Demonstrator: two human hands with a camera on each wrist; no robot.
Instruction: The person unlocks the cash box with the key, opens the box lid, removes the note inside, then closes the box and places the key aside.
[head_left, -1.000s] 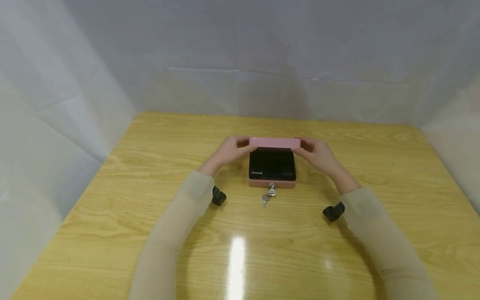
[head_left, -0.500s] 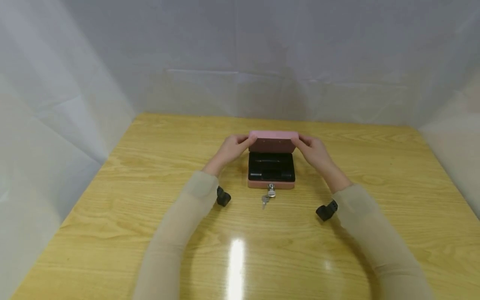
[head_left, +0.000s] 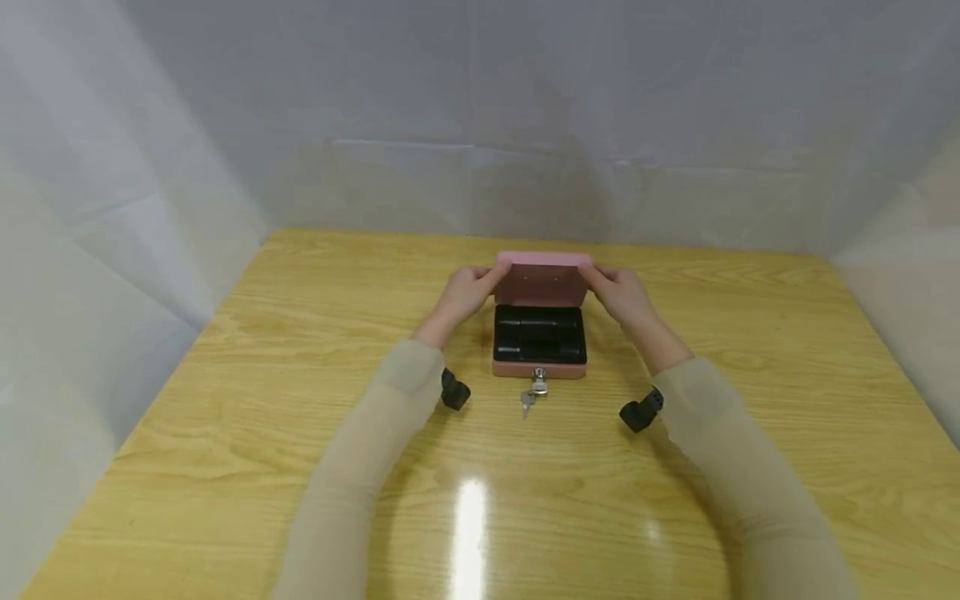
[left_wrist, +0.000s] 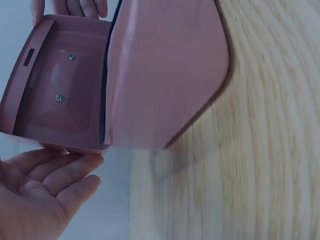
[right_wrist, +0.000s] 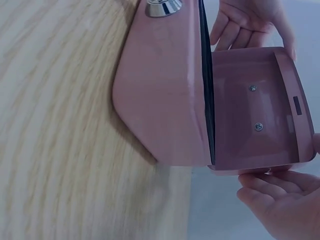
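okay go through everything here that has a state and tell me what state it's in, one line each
Box: upright on the table, open.
Lid: raised, standing up at the back.
Tray: black, sitting in the box.
Key: in the front lock.
Left hand: fingers touching the lid's edge.
Right hand: fingers touching the lid's other edge.

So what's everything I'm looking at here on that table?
cash box: one, pink, middle of the table, open
lid: one, pink, raised at the back of the box, two screws on its inside
tray: one, black, inside the box
keys: small silver bunch, hanging from the front lock
table: one, light wood
backdrop: white sheets on three sides
wrist cameras: two, black, one under each forearm
sleeves: two, beige
left hand: fingers flat against the lid's left edge
right hand: fingers flat against the lid's right edge
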